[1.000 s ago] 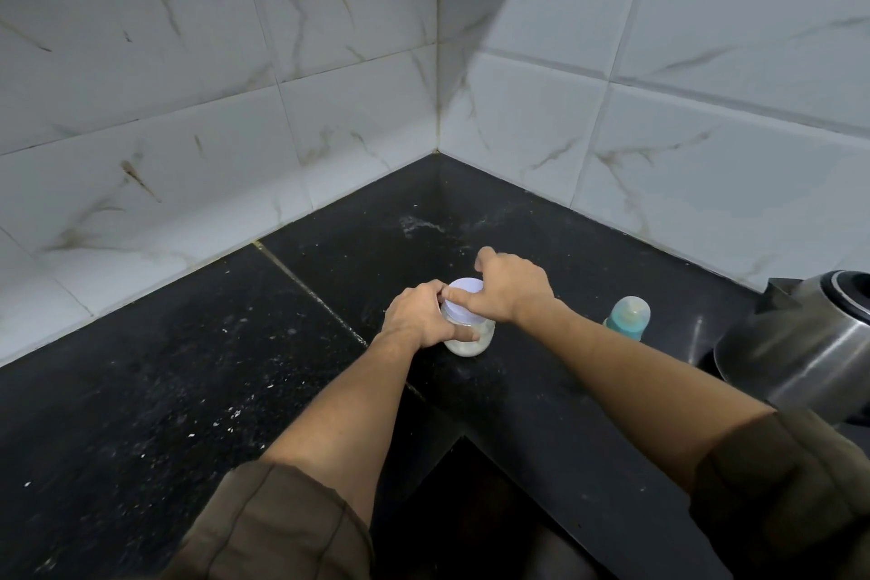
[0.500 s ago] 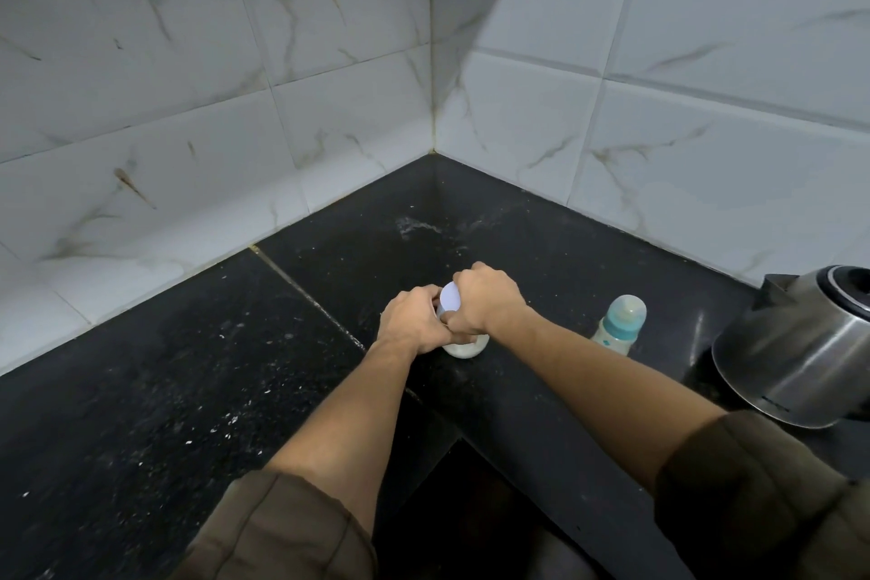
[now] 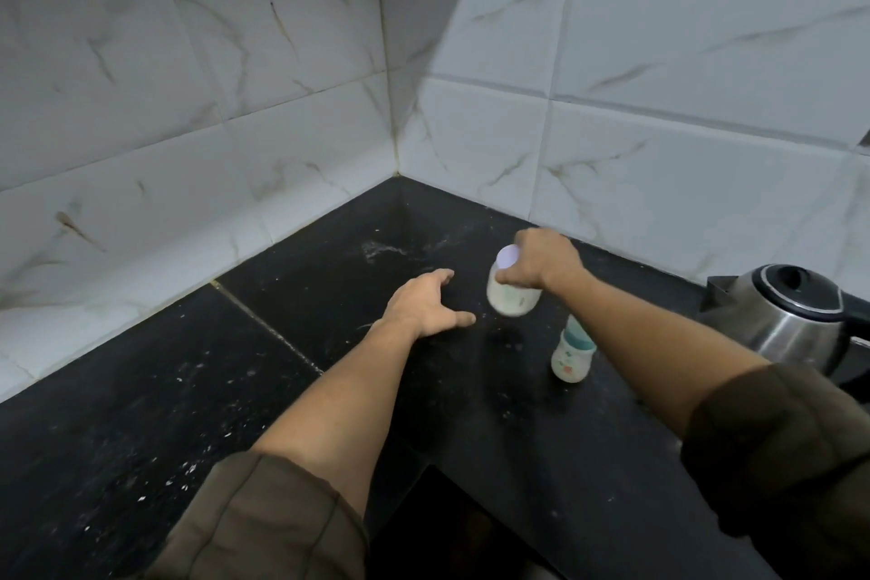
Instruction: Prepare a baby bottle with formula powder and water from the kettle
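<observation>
Gripping blurred jar point(image 3: 511, 297), right hand point(image 3: 546, 259), kettle point(image 3: 791, 316) cropped

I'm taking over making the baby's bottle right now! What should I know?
Left hand: open, holds nothing, above the counter.
Right hand: grips the white formula jar, tilted, lavender lid on.
Baby bottle: upright on the counter, teal cap on, beside the right forearm.
Kettle: far right, lid down.
Done: nothing visibly mixed. Left: open jar and bottle, add powder, pour water.

head cam; looks down-forward; close over counter point(image 3: 141, 414) corner
</observation>
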Demonstrator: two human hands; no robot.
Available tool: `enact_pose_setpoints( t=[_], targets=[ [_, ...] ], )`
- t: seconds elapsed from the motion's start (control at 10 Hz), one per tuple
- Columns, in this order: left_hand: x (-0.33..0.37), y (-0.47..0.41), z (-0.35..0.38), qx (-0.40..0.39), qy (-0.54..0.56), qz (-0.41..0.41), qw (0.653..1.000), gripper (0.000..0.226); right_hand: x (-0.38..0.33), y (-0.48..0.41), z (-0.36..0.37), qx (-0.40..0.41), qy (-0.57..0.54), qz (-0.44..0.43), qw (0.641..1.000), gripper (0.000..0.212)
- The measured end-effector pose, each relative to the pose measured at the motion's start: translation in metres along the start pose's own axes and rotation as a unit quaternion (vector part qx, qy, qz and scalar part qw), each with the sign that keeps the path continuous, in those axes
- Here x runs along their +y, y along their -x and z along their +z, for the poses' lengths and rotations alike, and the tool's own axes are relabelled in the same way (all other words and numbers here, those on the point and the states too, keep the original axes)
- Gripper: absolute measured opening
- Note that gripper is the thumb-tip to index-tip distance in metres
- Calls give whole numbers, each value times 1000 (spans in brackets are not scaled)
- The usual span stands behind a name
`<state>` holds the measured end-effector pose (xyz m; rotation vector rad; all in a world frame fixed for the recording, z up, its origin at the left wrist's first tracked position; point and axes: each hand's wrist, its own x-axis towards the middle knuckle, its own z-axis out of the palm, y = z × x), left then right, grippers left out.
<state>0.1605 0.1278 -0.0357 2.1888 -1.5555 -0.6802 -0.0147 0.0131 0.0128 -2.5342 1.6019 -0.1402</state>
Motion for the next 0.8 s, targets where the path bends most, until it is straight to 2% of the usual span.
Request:
enact_pose_setpoints(
  t=[0.2, 0.3, 0.5, 0.6, 0.7, 0.8],
  targets=[
    [41, -24, 14, 8, -41, 46, 998, 84, 77, -10, -7, -27, -2, 93, 995, 46],
    [63, -34, 21, 14, -74, 74, 994, 78, 105, -8, 1, -45, -6, 119, 992, 43],
    [81, -48, 35, 3, -101, 72, 992, 75, 132, -10, 15, -55, -23, 133, 989, 42],
    [84, -51, 38, 3, -106, 66, 992, 74, 138, -12, 16, -63, -20, 133, 989, 47],
    [90, -52, 38, 38, -113, 81, 990, 66, 140, -15, 18, -76, -13, 135, 988, 62],
    [94, -56, 35, 91, -124, 98, 983, 57, 138, -17, 17, -49, -6, 136, 989, 73]
  ],
)
